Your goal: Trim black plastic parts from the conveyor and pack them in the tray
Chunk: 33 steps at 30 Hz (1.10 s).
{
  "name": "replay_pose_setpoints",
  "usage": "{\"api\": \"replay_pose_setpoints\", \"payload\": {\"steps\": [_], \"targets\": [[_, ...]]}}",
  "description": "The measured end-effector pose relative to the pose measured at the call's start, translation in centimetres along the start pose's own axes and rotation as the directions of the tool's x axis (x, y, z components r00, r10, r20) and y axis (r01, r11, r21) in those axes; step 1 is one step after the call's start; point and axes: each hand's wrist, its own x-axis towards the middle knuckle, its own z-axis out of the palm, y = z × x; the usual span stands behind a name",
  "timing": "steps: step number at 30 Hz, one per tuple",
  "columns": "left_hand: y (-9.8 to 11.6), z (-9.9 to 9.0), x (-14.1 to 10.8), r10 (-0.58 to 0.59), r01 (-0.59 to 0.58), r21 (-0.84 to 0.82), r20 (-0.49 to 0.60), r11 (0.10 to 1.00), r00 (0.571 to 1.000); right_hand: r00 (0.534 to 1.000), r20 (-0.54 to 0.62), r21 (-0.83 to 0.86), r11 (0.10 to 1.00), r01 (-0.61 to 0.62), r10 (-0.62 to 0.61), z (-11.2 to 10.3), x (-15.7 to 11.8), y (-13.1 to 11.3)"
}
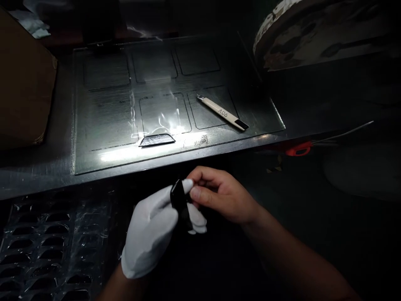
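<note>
My left hand (153,230), in a white glove, is closed on a small glossy black piece (179,196) in front of the bench edge. Bare, my right hand (219,194) has its thumb and forefinger pinched together at the piece's right side, by the gloved fingertips. What they hold, if anything, is too small to tell. Beyond the hands, a similar dark piece (157,140) with slanted ends lies on the clear sheet (103,104). A cream-coloured cutter (221,112) marked A06 lies at a slant on the same sheet.
At the lower left is a clear plastic tray (72,246) with several dark pieces in its pockets. A cardboard box (25,79) stands at the far left. Red-handled scissors (299,149) are at the bench's right edge. A large round object (313,37) occupies the upper right.
</note>
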Motion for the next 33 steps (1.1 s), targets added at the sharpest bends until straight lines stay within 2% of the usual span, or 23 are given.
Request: {"api": "replay_pose_setpoints", "payload": {"steps": [2,3,5,8,10,12,17,21,23,26,28,29,30,31,32,33], "targets": [[0.0,-1.3,0.0,0.008,-0.020,0.107,0.111,0.994,0.994,0.998,0.062,-0.010,1.000,0.024,-0.023,-0.4,-0.3,-0.2],[0.1,-1.9,0.1,0.025,-0.045,0.152,0.131,0.987,0.991,0.995,0.077,-0.029,0.998,0.063,-0.061,-0.5,-0.3,-0.3],[0.2,-2.6,0.3,0.076,-0.090,0.189,0.083,0.978,0.994,0.977,0.068,-0.119,0.970,0.210,-0.203,-0.7,-0.3,-0.5],[0.0,-3.0,0.8,0.092,-0.094,0.085,0.022,0.992,0.996,0.881,0.040,-0.305,0.834,0.460,-0.471,-0.7,0.0,-0.6],[-0.6,-3.1,1.0,0.057,-0.053,-0.046,0.087,0.998,0.995,0.825,0.067,-0.400,0.743,0.537,-0.561,-0.5,0.1,-0.4],[-1.5,-3.1,1.1,0.061,-0.035,-0.164,0.157,0.986,0.986,0.809,0.111,-0.457,0.693,0.557,-0.577,-0.3,0.2,-0.1],[-3.5,-3.5,1.0,0.112,-0.025,-0.346,0.236,0.938,0.965,0.851,0.242,-0.512,0.683,0.520,-0.466,-0.5,0.3,-0.2],[-3.9,-3.3,1.1,0.112,-0.020,-0.399,0.209,0.917,0.971,0.863,0.302,-0.536,0.676,0.506,-0.406,-0.9,0.2,-0.6],[-3.8,-3.0,1.1,0.121,-0.042,-0.397,0.176,0.917,0.977,0.902,0.243,-0.500,0.750,0.432,-0.358,-0.9,0.2,-0.7],[-3.4,-2.8,1.0,0.086,-0.044,-0.313,0.121,0.949,0.989,0.988,0.086,-0.354,0.923,0.149,-0.127,-0.8,0.2,-0.7],[-2.9,-2.8,0.8,0.036,-0.013,-0.233,0.094,0.972,0.995,0.996,0.058,-0.275,0.960,-0.046,0.064,-0.6,0.3,-0.7],[-2.6,-2.9,0.7,0.015,-0.005,-0.155,0.069,0.988,0.998,0.992,0.066,-0.288,0.954,-0.079,0.103,-0.4,0.3,-0.6],[-2.4,-3.0,0.6,0.016,-0.015,-0.042,0.032,0.999,0.999,0.994,0.071,-0.343,0.937,-0.059,0.089,-0.3,0.4,-0.6],[-2.1,-3.1,0.5,0.044,-0.042,0.100,-0.020,0.994,0.999,0.997,0.074,-0.435,0.900,0.023,0.011,-0.1,0.4,-0.5],[-1.9,-3.2,0.4,0.093,-0.071,0.250,-0.080,0.966,0.992,0.988,0.086,-0.553,0.819,0.151,-0.124,0.1,0.3,-0.3],[-1.8,-3.2,0.3,0.160,-0.099,0.377,-0.135,0.921,0.978,0.951,0.119,-0.671,0.683,0.288,-0.284,0.4,0.3,-0.1]]}}
